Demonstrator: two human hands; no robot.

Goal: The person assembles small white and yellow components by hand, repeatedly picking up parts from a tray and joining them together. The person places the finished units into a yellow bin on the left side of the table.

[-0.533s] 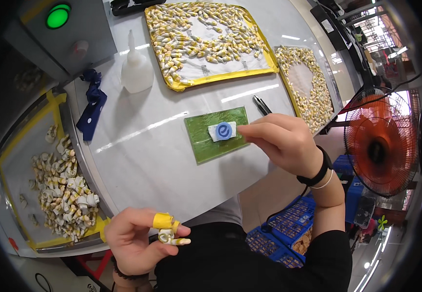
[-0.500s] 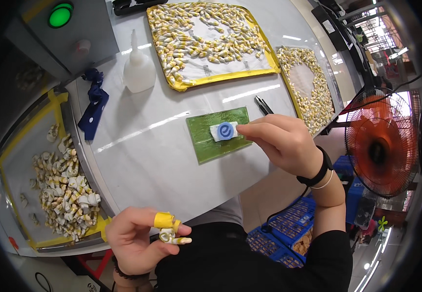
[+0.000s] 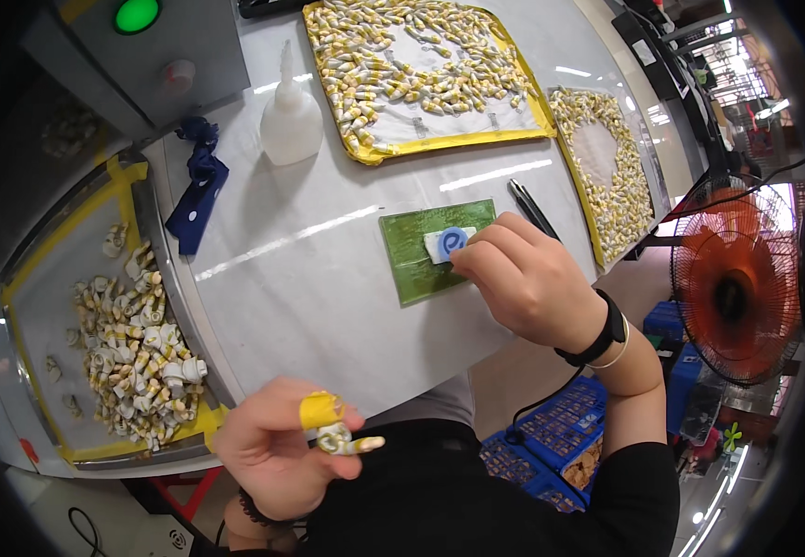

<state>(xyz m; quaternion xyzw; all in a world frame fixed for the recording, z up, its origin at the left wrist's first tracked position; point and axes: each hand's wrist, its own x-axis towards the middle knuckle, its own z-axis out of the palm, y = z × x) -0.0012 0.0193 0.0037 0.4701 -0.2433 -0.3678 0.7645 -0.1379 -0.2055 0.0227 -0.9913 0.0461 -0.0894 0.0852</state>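
Note:
In my left hand, a small white figurine piece with yellow bands and a pale pointed tip is pinched between thumb and fingers. Yellow tape wraps one finger of that hand. My right hand has its fingertips drawn together at the lower right edge of a blue disc with a dark swirl. Under the disc is a white block, resting on a green rectangular plate. The fingers cover the block's right end, and what lies between them is hidden.
A tray of white-and-yellow pieces stands at the back, another to its right. More pieces are heaped at left. Nearby are a squeeze bottle, blue cloth, pens, and an orange fan.
My right fingertips have moved from the block's right end onto the edge of the blue disc. My left hand keeps its pinch on the figurine piece. The whole view has shifted slightly.

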